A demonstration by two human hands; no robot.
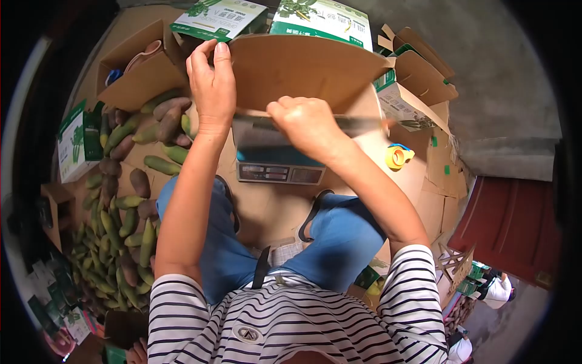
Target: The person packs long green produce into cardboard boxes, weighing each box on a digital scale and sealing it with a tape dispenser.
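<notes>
My left hand (212, 85) grips the top edge of a brown cardboard box flap (297, 60) that stands upright in front of me. Just to its right, my right hand (303, 124) is closed in a fist around a grey blurred strip (357, 124) that runs level across the box front; I cannot tell what the strip is. The box sits on a digital scale (279, 173), between my knees in blue trousers (339, 242).
A heap of green and brown oblong fruits (121, 212) covers the floor at left. Green-and-white printed cartons (321, 18) and open cardboard boxes (418, 67) stand behind. A yellow tape roll (397, 156) lies at right. Another person (497, 290) is at lower right.
</notes>
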